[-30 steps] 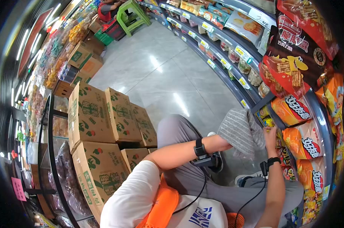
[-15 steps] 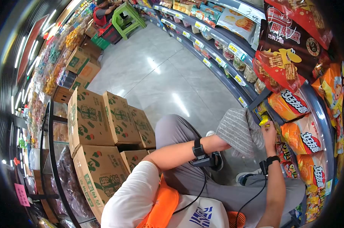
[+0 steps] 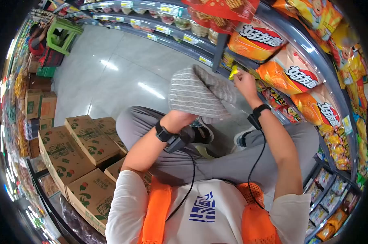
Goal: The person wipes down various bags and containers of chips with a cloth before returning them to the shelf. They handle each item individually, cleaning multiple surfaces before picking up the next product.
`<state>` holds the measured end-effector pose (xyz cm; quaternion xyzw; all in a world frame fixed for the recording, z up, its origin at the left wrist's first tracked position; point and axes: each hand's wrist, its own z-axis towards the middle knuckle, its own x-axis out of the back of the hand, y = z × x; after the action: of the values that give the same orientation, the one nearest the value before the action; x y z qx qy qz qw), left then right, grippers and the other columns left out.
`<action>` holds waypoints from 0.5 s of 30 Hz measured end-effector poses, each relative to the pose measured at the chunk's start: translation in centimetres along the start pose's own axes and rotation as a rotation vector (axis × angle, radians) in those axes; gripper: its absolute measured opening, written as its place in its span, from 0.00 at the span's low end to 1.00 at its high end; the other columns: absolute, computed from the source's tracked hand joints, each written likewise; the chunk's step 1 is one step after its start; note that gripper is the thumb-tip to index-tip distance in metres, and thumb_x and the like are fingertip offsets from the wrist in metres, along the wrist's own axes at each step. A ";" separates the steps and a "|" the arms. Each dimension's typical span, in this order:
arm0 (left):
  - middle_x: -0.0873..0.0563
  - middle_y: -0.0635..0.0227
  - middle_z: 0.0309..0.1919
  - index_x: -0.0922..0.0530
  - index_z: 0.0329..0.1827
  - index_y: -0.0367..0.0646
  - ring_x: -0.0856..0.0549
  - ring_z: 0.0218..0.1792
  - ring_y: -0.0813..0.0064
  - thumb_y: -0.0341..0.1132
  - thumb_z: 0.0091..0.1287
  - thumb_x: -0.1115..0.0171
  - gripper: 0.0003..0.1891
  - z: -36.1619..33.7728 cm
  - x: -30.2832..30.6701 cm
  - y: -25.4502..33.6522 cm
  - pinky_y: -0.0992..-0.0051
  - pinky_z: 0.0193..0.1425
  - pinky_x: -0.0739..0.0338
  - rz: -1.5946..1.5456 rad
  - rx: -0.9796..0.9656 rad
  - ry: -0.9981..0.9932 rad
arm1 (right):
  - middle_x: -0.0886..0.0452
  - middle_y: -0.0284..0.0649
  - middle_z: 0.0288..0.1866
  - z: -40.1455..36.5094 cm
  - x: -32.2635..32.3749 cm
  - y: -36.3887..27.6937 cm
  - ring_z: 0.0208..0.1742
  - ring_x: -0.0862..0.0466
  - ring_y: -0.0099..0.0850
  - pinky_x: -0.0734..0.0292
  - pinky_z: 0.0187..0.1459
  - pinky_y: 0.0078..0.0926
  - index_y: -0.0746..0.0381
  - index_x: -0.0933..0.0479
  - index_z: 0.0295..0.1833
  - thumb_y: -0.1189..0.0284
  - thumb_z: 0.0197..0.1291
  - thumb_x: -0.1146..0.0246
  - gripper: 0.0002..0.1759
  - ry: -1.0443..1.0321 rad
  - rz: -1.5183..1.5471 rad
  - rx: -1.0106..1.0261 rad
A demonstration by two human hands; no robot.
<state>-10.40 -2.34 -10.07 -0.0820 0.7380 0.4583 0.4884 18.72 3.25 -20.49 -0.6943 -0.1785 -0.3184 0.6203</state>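
Note:
A grey cloth with white stripes hangs over my left hand, raised above my legs. It hides the fingers, though the hand carries the cloth. Just right of the cloth, my right hand is closed in a pinch on a small yellow packet at the edge of a low shelf. Several orange and white snack bags stand on the shelf beside that hand. Below them lie small red packets.
Stacked cardboard boxes stand at my left, beside a black-framed rack. Shelves with price tags run ahead and along my right. A green stool and a person are at the far left.
My view has turned to the right, so the boxes and shelves appear farther left. My right hand keeps hold of the yellow packet, and the cloth stays with my left hand.

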 end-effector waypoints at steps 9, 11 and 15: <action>0.18 0.66 0.59 0.26 0.63 0.46 0.20 0.61 0.64 0.43 0.75 0.44 0.18 1.0 -0.4 1.2 0.58 0.68 0.27 -0.082 -0.080 0.033 | 0.18 0.53 0.27 -2.0 0.8 -1.7 0.30 0.16 0.51 0.23 0.34 0.40 0.68 0.18 0.33 0.64 0.62 0.35 0.16 0.009 0.050 0.072; 0.19 0.67 0.61 0.25 0.63 0.47 0.22 0.62 0.63 0.45 0.74 0.43 0.20 0.9 0.4 1.6 0.57 0.70 0.30 -0.120 -0.101 0.010 | 0.19 0.53 0.25 -3.2 1.7 -3.3 0.28 0.17 0.50 0.24 0.31 0.39 0.68 0.18 0.33 0.64 0.63 0.34 0.16 -0.009 0.024 0.123; 0.18 0.66 0.59 0.23 0.61 0.47 0.22 0.62 0.61 0.48 0.74 0.44 0.20 0.4 2.7 2.8 0.55 0.71 0.31 -0.114 -0.153 0.101 | 0.23 0.51 0.19 -4.8 3.5 -5.6 0.19 0.22 0.44 0.29 0.24 0.37 0.67 0.19 0.30 0.65 0.64 0.34 0.16 0.007 0.007 0.199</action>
<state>-13.14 0.43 -10.63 -0.1839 0.7186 0.4801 0.4683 16.61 -0.98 -13.85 -0.6288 -0.2044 -0.2994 0.6879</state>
